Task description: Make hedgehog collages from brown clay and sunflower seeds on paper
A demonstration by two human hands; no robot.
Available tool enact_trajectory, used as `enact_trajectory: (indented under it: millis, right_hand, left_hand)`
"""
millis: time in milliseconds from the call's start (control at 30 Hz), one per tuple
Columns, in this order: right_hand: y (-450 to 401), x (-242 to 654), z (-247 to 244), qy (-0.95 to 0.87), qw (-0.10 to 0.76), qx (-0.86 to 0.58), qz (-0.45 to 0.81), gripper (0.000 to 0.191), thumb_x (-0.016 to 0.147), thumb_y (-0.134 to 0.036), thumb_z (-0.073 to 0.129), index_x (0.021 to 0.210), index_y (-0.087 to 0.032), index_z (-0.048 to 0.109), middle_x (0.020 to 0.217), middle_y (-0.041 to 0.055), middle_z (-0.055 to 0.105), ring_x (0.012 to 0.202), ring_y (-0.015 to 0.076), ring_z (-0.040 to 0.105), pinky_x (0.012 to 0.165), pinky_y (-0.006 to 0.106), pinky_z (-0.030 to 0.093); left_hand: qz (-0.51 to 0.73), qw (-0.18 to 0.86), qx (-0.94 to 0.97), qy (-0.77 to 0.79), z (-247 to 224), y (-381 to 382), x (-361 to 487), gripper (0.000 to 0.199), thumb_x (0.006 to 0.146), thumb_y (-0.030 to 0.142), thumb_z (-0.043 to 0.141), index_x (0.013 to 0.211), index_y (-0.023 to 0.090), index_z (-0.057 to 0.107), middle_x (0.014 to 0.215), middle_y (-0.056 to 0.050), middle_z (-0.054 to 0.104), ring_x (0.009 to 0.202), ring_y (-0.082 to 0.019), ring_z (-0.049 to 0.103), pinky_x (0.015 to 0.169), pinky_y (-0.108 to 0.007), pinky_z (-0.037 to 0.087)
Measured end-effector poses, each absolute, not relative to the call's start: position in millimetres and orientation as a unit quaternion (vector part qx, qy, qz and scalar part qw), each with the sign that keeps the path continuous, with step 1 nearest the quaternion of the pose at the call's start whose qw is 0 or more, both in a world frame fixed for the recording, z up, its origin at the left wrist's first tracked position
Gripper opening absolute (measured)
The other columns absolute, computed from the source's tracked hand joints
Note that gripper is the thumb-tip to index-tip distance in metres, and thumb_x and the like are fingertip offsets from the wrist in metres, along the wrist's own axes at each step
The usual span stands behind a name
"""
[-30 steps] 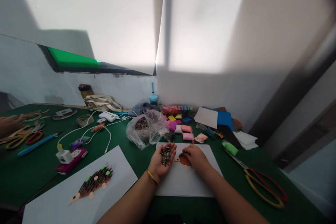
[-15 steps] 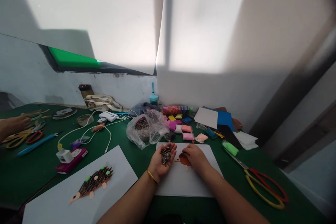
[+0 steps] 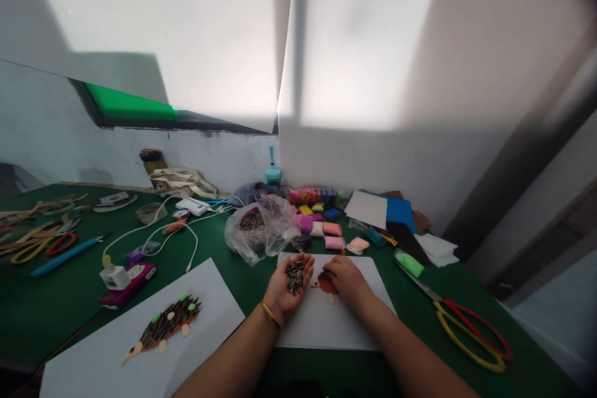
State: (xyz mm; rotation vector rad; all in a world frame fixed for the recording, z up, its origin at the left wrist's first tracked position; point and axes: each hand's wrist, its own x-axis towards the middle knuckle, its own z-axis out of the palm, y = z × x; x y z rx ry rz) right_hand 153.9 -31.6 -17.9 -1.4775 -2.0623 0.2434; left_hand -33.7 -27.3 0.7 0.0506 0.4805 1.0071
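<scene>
My left hand (image 3: 281,298) is cupped palm up, holding a heap of striped sunflower seeds (image 3: 295,276). Beside it my right hand (image 3: 351,281) bends over a brown clay hedgehog body (image 3: 328,284) with a pale snout and feet. Its fingertips are pinched together at the top of the body; whatever is between them is too small to make out. Under both hands lies a white sheet (image 3: 332,331). To the left, on another white sheet (image 3: 97,357), is a hedgehog figure (image 3: 170,322) covered in seeds, with green and pale dots.
Behind my hands are a plastic bag (image 3: 268,230) of seeds and several coloured clay packs (image 3: 334,242). Large scissors (image 3: 471,329) with red and yellow handles lie at right. A white charger (image 3: 115,276), a magenta power strip (image 3: 133,286) and cables spread over the left side.
Another person's hand at the far left has gone out of view. My two hands stay almost where they were, by the brown clay body.
</scene>
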Motion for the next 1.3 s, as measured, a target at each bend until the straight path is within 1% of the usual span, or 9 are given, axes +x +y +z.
enact_trajectory:
  millis: [100, 267, 467, 633, 767, 900, 1033, 1167, 1300]
  right_hand:
    - [-33, 156, -17, -0.771, 0.290, -0.558, 0.101, 0.024, 0.080, -0.016, 0.049, 0.090, -0.020, 0.070, 0.086, 0.0054, 0.062, 0.087, 0.0178, 0.055, 0.080, 0.027, 0.042]
    - [-41, 156, -4, -0.759, 0.320, -0.557, 0.104, 0.033, 0.079, -0.018, 0.054, 0.111, -0.021, 0.062, 0.100, 0.0074, 0.060, 0.096, 0.0205, 0.053, 0.086, 0.031, 0.041]
    - [-46, 134, 19, -0.780, 0.339, -0.522, 0.068, 0.023, 0.083, -0.020, 0.050, 0.098, -0.025, 0.067, 0.087, 0.0047, 0.058, 0.084, 0.0181, 0.052, 0.076, 0.029, 0.041]
    - [-38, 119, 25, -0.787, 0.321, -0.524, 0.049, 0.022, 0.081, -0.019, 0.054, 0.095, -0.028, 0.068, 0.081, 0.0025, 0.057, 0.081, 0.0171, 0.051, 0.071, 0.027, 0.038]
    - [-36, 118, 25, -0.795, 0.314, -0.517, 0.048, 0.017, 0.081, -0.022, 0.054, 0.087, -0.027, 0.069, 0.080, 0.0022, 0.057, 0.080, 0.0167, 0.051, 0.071, 0.027, 0.037]
    - [-37, 121, 26, -0.784, 0.332, -0.522, 0.056, 0.014, 0.081, -0.019, 0.051, 0.079, -0.021, 0.065, 0.084, 0.0035, 0.059, 0.084, 0.0171, 0.052, 0.074, 0.027, 0.038]
    - [-34, 134, 24, -0.743, 0.368, -0.547, 0.117, 0.015, 0.083, -0.022, 0.044, 0.080, -0.019, 0.059, 0.080, 0.0034, 0.061, 0.077, 0.0164, 0.054, 0.069, 0.026, 0.040]
    - [-32, 157, 15, -0.691, 0.390, -0.582, 0.178, 0.018, 0.083, -0.026, 0.041, 0.082, -0.020, 0.058, 0.074, 0.0015, 0.062, 0.069, 0.0160, 0.057, 0.061, 0.025, 0.041]
    - [-37, 176, 4, -0.658, 0.384, -0.612, 0.213, 0.023, 0.080, -0.026, 0.041, 0.088, -0.021, 0.063, 0.086, 0.0035, 0.067, 0.080, 0.0185, 0.061, 0.068, 0.027, 0.044]
  left_hand:
    - [0.479, 0.848, 0.030, 0.225, 0, -27, -34, 0.024, 0.088, 0.025, 0.045, 0.102, 0.010, 0.058, 0.106, -0.015, 0.064, 0.108, -0.024, 0.058, 0.084, -0.034, 0.052]
    - [0.471, 0.856, 0.036, 0.211, -3, -26, -35, 0.026, 0.088, 0.027, 0.045, 0.103, 0.010, 0.057, 0.108, -0.015, 0.063, 0.110, -0.026, 0.056, 0.085, -0.035, 0.051]
    - [0.424, 0.888, 0.065, 0.165, -3, -29, -33, 0.028, 0.089, 0.029, 0.042, 0.104, 0.012, 0.058, 0.100, -0.014, 0.066, 0.099, -0.024, 0.062, 0.083, -0.038, 0.051]
    - [0.409, 0.894, 0.071, 0.168, -4, -30, -30, 0.024, 0.088, 0.030, 0.045, 0.087, 0.012, 0.061, 0.085, -0.010, 0.068, 0.082, -0.021, 0.066, 0.079, -0.036, 0.052]
    - [0.399, 0.898, 0.067, 0.173, -7, -29, -29, 0.024, 0.088, 0.030, 0.045, 0.082, 0.012, 0.060, 0.082, -0.009, 0.068, 0.080, -0.020, 0.066, 0.081, -0.037, 0.051]
    - [0.387, 0.904, 0.071, 0.165, -6, -30, -29, 0.025, 0.088, 0.031, 0.045, 0.088, 0.011, 0.059, 0.087, -0.011, 0.068, 0.089, -0.021, 0.065, 0.084, -0.037, 0.050]
    - [0.383, 0.909, 0.092, 0.139, -1, -33, -32, 0.029, 0.089, 0.030, 0.042, 0.105, 0.011, 0.057, 0.106, -0.014, 0.064, 0.108, -0.025, 0.057, 0.086, -0.037, 0.050]
    - [0.434, 0.879, 0.070, 0.184, 1, -30, -34, 0.029, 0.089, 0.027, 0.043, 0.110, 0.011, 0.055, 0.110, -0.015, 0.062, 0.109, -0.025, 0.057, 0.084, -0.035, 0.051]
    - [0.487, 0.846, 0.031, 0.217, -1, -24, -35, 0.028, 0.089, 0.025, 0.042, 0.109, 0.010, 0.055, 0.109, -0.016, 0.062, 0.110, -0.026, 0.056, 0.082, -0.036, 0.053]
